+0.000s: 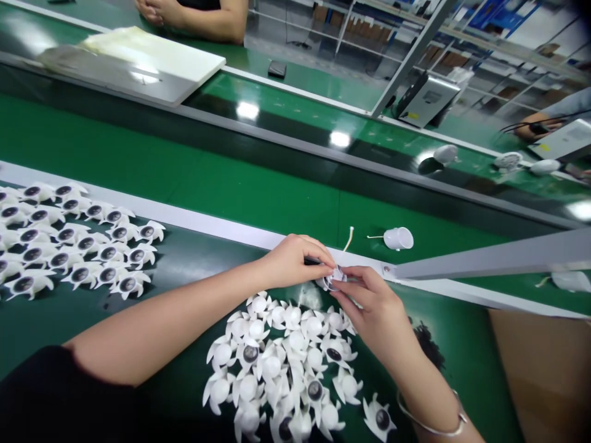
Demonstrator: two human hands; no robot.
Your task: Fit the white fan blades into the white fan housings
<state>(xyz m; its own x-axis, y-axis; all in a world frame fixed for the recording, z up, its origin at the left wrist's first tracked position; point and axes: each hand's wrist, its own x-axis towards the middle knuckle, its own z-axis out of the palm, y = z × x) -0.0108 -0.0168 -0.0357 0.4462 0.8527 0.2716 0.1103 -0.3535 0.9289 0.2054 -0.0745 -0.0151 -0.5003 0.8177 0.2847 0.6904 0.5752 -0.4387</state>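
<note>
Both my hands meet over the green bench near its white edge strip. My left hand and my right hand pinch one small white fan impeller between their fingertips; most of it is hidden by fingers. Just below lies a loose heap of white fan impellers, some showing dark centres. At the far left, several impellers lie in neat rows, dark centres up.
A white cup-shaped part with a thin wire lies on the green conveyor belt beyond my hands. A grey metal bar slants in from the right. A cardboard box stands at lower right. Another person's hands rest across the line beside a white board.
</note>
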